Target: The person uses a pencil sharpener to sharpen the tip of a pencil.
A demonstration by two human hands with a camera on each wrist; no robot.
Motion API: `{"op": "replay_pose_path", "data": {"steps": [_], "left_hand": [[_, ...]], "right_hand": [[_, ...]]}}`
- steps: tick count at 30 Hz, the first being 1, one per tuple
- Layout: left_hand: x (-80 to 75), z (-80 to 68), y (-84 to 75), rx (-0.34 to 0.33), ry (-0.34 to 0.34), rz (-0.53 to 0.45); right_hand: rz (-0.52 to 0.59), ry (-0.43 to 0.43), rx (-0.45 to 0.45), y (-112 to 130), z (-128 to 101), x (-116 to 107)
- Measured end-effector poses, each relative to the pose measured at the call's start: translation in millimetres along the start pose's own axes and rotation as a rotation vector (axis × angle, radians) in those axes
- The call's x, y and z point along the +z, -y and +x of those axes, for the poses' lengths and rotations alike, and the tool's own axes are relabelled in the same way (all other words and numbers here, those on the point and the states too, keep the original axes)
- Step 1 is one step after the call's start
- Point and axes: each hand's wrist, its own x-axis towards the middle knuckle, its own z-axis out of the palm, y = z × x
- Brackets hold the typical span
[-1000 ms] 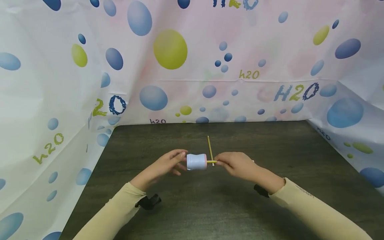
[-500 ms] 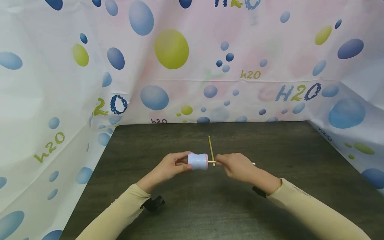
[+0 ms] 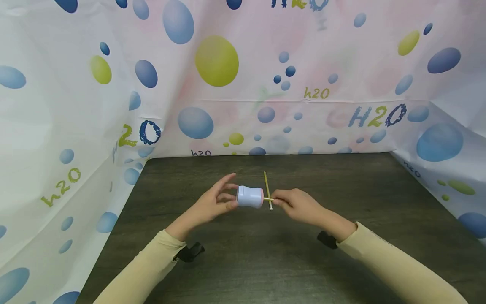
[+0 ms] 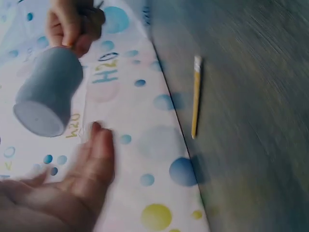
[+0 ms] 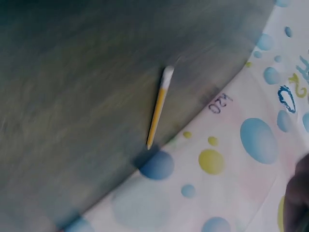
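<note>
A light-blue, waisted pencil sharpener (image 3: 249, 197) with a pink end is held sideways above the table, a yellow pencil (image 3: 268, 199) stuck into that end. My right hand (image 3: 301, 205) pinches this pencil between thumb and fingers. The left hand (image 3: 209, 207) is beside the sharpener's other end, its fingers spread; the left wrist view shows a gap between those fingers and the sharpener (image 4: 49, 92). A second yellow pencil (image 3: 267, 188) lies on the table behind. In the right wrist view only a dark part of the hand (image 5: 297, 198) shows, and the sharpener is out of sight.
The dark wooden table (image 3: 341, 181) ends at a white sheet (image 3: 243, 93) printed with blue and green dots, which stands at the back and both sides. Black straps (image 3: 190, 252) hang at both wrists.
My left fingers closed on the sharpener's end half a second ago, and now they are spread off it. The sharpener and its pencil have risen slightly, with the right hand still pinching the pencil.
</note>
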Motion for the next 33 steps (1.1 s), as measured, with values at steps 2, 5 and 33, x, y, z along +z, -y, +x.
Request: {"op": "replay_pose_path", "data": {"steps": [2,5,33], "left_hand": [[-2.7,1.5,2.3,-0.129,0.028,-0.113],[-3.3,2.5,4.8,-0.288,0.090,-0.246],[16.1,-2.2,-0.4,0.274,-0.112,0.499]], "right_hand": [[-0.165,-0.095,-0.077,-1,-2,2],[-0.351,-0.225,-0.187,-5,-5,4],[0.398,0.270,0.120,-3,0,-2]]}}
